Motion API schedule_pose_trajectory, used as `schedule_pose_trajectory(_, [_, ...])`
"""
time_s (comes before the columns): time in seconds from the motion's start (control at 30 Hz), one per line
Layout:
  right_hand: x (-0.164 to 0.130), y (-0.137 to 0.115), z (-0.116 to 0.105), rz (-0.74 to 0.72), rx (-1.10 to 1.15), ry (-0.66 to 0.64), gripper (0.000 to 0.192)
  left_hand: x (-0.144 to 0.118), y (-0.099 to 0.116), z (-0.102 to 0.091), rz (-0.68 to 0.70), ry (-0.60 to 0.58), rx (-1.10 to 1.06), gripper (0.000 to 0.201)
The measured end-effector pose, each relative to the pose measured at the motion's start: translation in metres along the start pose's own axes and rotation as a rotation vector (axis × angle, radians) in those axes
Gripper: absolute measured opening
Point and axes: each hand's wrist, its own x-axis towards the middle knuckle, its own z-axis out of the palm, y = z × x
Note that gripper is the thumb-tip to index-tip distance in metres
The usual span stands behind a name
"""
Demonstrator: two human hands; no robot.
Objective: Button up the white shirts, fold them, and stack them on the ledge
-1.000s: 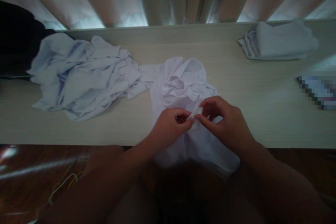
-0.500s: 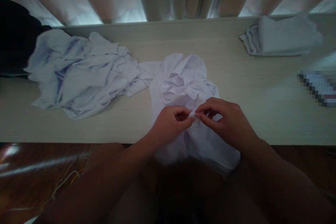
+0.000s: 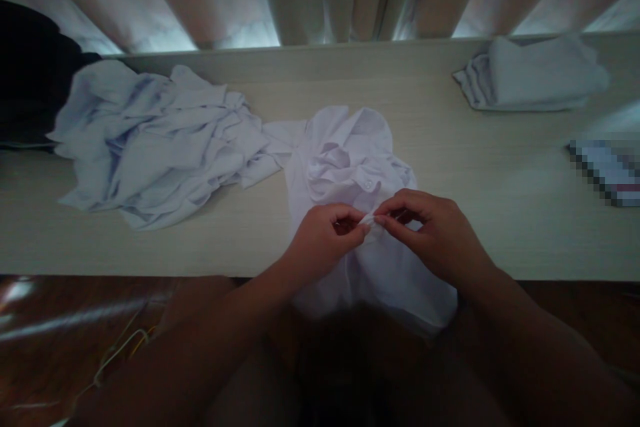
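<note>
While you are looking down from the head camera, your left hand and right hand are both pinching the front edge of the white shirt, which is lying on the surface and hanging over its near edge. It looks light, soft and floppy, so the edge near the button is probably the best hold. A crumpled pile is lying just left, a folded cloth far right; nothing is blocking.

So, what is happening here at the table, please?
A person sits at a pale table and works on a white shirt lying in front of them. The left hand and the right hand both pinch a small part of the shirt's front between the fingers, just below a button. A crumpled pile of shirts lies to the left, and folded shirts at the far right.
</note>
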Motion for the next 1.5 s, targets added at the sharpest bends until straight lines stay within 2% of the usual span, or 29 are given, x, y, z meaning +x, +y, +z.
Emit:
schedule_pose_trajectory(0.47, [0.0016, 0.0003, 0.0002, 0.017, 0.011, -0.004, 0.007, -0.0001, -0.005, 0.0002, 0.134, 0.022, 0.156, 0.013])
schedule_pose_trajectory(1.17, [0.0015, 0.0013, -0.0044, 0.078, 0.099, -0.038, 0.009, -0.0014, -0.0033, -0.0012, 0.208, 0.026, 0.08, 0.01])
schedule_pose_trajectory(1.5, [0.0013, 0.0039, -0.0049, 0.121, 0.196, -0.074, 0.009, -0.0019, -0.0016, -0.0018, 0.174, 0.004, -0.01, 0.011])
